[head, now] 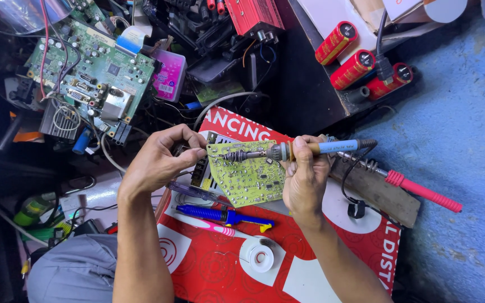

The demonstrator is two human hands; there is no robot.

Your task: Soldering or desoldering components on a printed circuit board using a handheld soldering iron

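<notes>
Yellow-green circuit board lies tilted near the top of the red and white printed sheet and is taken here as the landmark.

Left hand is at the board's left edge, fingers pinched shut at its upper left corner; whether it grips the board itself or a small part there cannot be told.

Right hand is at the board's right edge, clenched around the soldering iron with the blue handle. The iron lies level across the board's upper part, tip pointing left and ending over the upper left corner, close to the left fingertips.

Just below the board: a blue desoldering pump with a yellow tip, and under it a pink and white toothbrush. Further below: 1 white spool of solder wire.

Right of the board: a second iron with a red handle, resting on a dark wooden block.

Up and right of the board: 3 red cylindrical capacitors on a dark shelf.

Up and left of the board: a larger green circuit board with connectors and loose wires, amid clutter.

Below left of the board: grey cloth of the person's clothing.
</notes>
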